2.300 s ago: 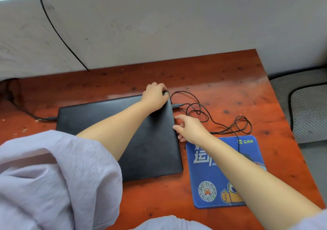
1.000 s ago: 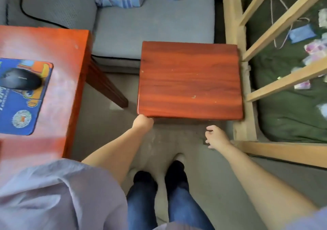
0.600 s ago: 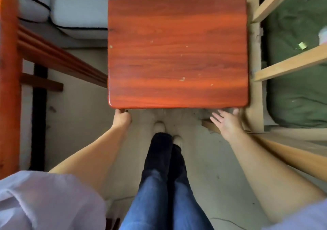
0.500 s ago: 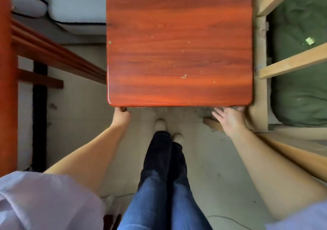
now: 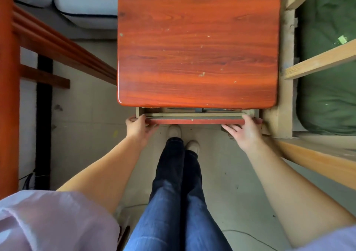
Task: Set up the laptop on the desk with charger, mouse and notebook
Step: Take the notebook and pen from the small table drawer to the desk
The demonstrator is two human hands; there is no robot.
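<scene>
Both hands gripped one drawer front (image 5: 194, 120) beneath the red wooden side table (image 5: 198, 44): the left hand (image 5: 137, 127) curled round its left end, the right hand (image 5: 243, 132) clasped its right end. That drawer stood slightly pulled out, a narrow gap showing dark, indistinct contents. Laptop, charger, mouse and notebook were out of view. Two shoes (image 5: 183, 138) rested on the floor below.

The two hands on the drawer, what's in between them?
In the head view, the red drawer front runs between the left hand and the right hand, which grip its two ends. Just below it, two light shoes stand on the floor.
</scene>
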